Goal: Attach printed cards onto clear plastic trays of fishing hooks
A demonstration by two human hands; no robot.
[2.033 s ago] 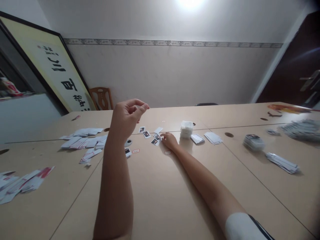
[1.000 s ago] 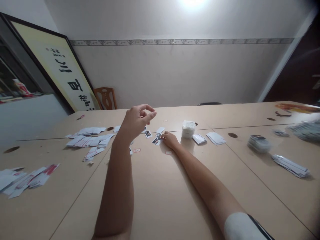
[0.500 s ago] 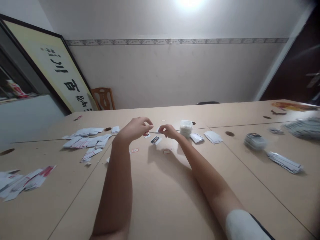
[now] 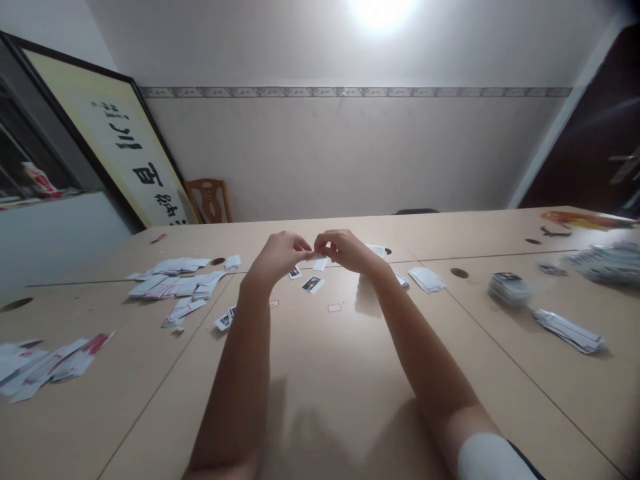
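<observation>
— White card (image 4: 320, 264), small. Where exactly?

— Mid-bench, well in from the far edge of the bench (image 4: 360, 360), at the fingertips of both hands.

— Sweep from the left, then.

— Toward the left edge: loose papers (image 4: 60, 367) with red marks, fanned out. Farther off, toward the far left corner: spread pile of white slips (image 4: 173, 281); small white stack (image 4: 233, 262) just right of it.

— Next along?

— Photo cards (image 4: 223, 321), overlapping, partly hidden by the left forearm (image 4: 245, 380). Then the left hand (image 4: 281, 255), over the bench, thumb and finger drawn together, tips at the white card. Whether it grips: cannot tell.

— Between the hands, nearer the viewer?

— Dark-pictured print (image 4: 295, 273), beside the left fingers. Second print (image 4: 313, 285) just nearer, lying flat. Then a red-outlined label (image 4: 334, 307), also flat.

— Right side?

— Right hand (image 4: 349, 251): wrist bent, fingers curled, thumb and finger pinching the white card. One piece there or two: too small to tell.

— Beyond it?

— Box stack (image 4: 377, 251), mostly behind the right hand. Farther right, white sheets (image 4: 427, 279), then a clear box (image 4: 510, 290), dark picture on top. Bundle of white strips (image 4: 570, 331), closer to the near edge. Toward the right edge, heap of clear packets (image 4: 607, 263). Orange item (image 4: 583, 219) near the far right corner, not identifiable.
</observation>
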